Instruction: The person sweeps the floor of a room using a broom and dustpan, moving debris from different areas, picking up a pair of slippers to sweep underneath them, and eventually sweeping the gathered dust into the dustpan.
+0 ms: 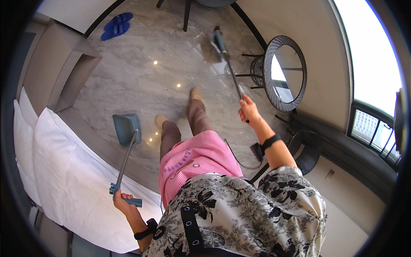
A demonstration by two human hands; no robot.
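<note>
My left hand (123, 202) is closed around the blue-grey handle of a long-handled dustpan (126, 128), whose metal pole runs down to the pan on the marble-look floor beside the bed. In my right hand (249, 110) is the dark pole of a broom (220, 41). The broom's blue-grey head reaches far out over the floor, left of a round glass-topped table; its bristles are blurred. The two tools are well apart, with my feet between them.
A round table with a woven rim (269, 77) stands at the right, by the wall. Blue slippers (117, 26) lie at the upper left. White bedding (70, 173) covers the bed at the left. Chair legs (187, 16) stand at the top, and a dark woven chair (308, 157) is near my right elbow.
</note>
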